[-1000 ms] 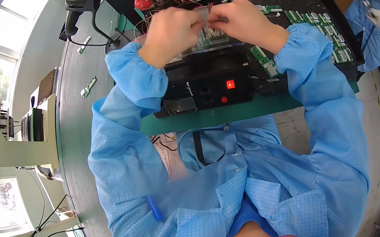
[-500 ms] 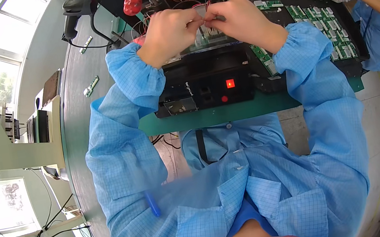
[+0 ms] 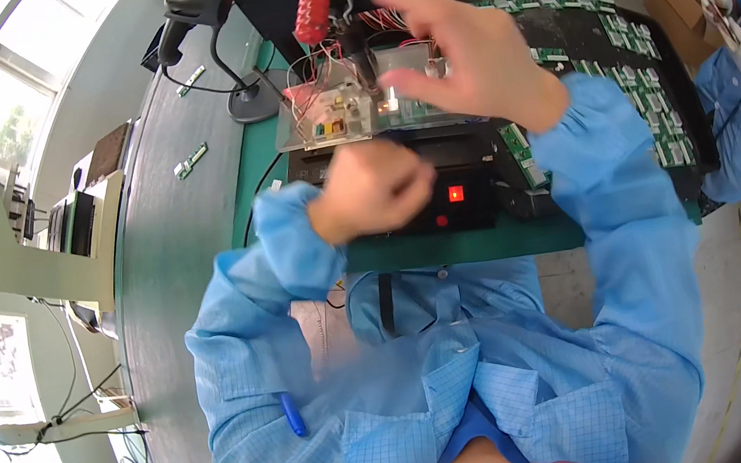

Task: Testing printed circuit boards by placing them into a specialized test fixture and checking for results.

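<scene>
My left hand (image 3: 373, 188), blurred by motion, is curled closed in front of the black test box (image 3: 365, 203); whatever it may hold is hidden. My right hand (image 3: 487, 57) is open, thumb and forefinger spread apart, over the right side of a clear plastic test fixture (image 3: 299, 132). A clamp with a red grip (image 3: 312, 12) stands above this fixture, its dark plunger (image 3: 363, 56) reaching down close to my right thumb. Small lit spots show near the thumb tip. On the box's front glows a red square switch (image 3: 456, 193).
Several green circuit boards (image 3: 632, 86) lie in rows on a black mat at the right. A barcode scanner (image 3: 197, 6) on a stand is at the back left, with a loose board (image 3: 191, 161) nearer. At far right, a co-worker's gloved hands (image 3: 738, 38) hold something.
Both hands were pinched together over the fixture. Now they are apart: the left has come down towards me, and the right has spread its fingers. The view has shifted slightly.
</scene>
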Available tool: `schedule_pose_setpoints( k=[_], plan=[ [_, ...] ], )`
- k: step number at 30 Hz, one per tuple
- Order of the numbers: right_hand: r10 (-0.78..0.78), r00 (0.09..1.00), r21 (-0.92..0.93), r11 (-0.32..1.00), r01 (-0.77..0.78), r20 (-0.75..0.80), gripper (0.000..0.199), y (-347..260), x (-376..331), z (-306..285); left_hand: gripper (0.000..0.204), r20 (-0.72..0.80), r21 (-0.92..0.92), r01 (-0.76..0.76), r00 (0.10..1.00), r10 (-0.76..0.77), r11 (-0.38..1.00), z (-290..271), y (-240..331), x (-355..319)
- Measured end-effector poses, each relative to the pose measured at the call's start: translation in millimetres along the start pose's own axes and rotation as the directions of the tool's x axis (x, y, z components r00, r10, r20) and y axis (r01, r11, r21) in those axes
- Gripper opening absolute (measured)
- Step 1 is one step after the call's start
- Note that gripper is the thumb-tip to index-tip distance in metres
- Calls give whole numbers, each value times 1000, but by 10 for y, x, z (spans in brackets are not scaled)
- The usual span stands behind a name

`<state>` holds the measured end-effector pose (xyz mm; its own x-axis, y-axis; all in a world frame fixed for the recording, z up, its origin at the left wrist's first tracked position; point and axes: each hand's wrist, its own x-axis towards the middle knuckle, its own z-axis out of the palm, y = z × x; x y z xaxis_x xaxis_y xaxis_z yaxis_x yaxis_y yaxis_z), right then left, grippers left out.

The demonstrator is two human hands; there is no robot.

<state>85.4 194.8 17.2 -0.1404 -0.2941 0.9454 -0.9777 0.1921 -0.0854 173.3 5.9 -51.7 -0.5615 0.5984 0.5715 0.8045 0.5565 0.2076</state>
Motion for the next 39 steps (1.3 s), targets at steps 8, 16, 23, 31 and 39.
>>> schedule_pose_setpoints(
  k=[8, 16, 23, 31, 39],
  plan=[
    [-113, 987, -279, 957, 78, -113, 43, 132, 1381, 278, 33, -89, 190, -72, 992, 90, 979, 481, 72, -195],
    [49, 971, -611, 784, 109, 235, 52, 1743, 1404, 669, 34, -112, 324, 432, 901, -419, 842, 527, -315, 134],
    [447, 881, -222, 885, -410, 154, 28, 382, 571, -457, 23, -212, -74, 438, 871, -443, 896, 452, -243, -172],
    [808, 589, -344, 550, -761, -12, 19, -232, -1848, -1319, 29, -765, 191, 377, 635, -103, 906, -407, 5, -922],
    [720, 693, -519, 588, -620, -12, 27, -686, -2430, -1119, 16, -166, -974, 58, 481, -861, 220, -822, -2469, -1314]
  ],
)
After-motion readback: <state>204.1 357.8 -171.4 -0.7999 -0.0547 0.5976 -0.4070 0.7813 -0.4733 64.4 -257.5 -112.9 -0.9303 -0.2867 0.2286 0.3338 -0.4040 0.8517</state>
